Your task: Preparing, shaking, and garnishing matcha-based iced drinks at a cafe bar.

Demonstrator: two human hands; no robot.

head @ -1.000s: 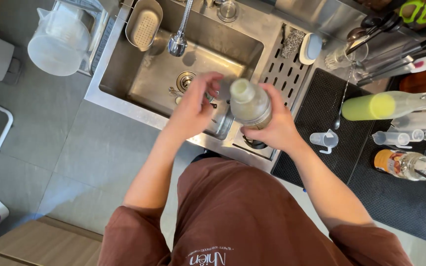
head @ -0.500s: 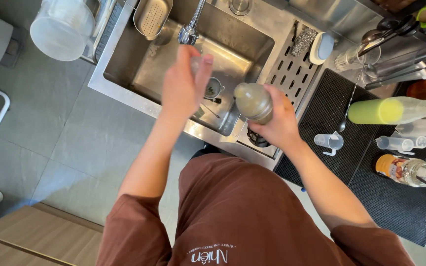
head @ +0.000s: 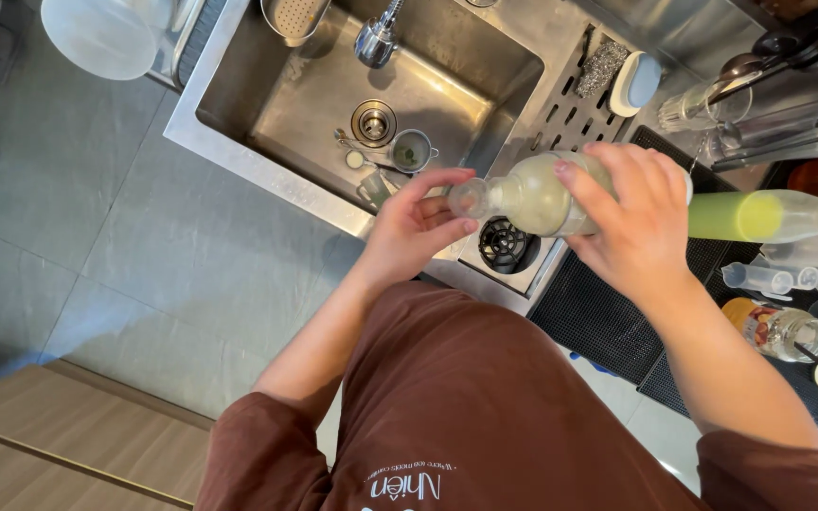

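Over the steel sink [head: 239,142], right hand [head: 631,222] grips a tilted bottle [head: 532,194] round its body, left hand [head: 414,227] pinching the neck; it looks light, wet and slippery.

The bottle [head: 534,194] in the right hand [head: 631,222] looks like cloudy, smooth plastic, though it could be glass. Beyond the grip, the sink [head: 267,170] is brushed steel with a dull sheen. Right of the grip lies a matt black ribbed mat [head: 598,317].
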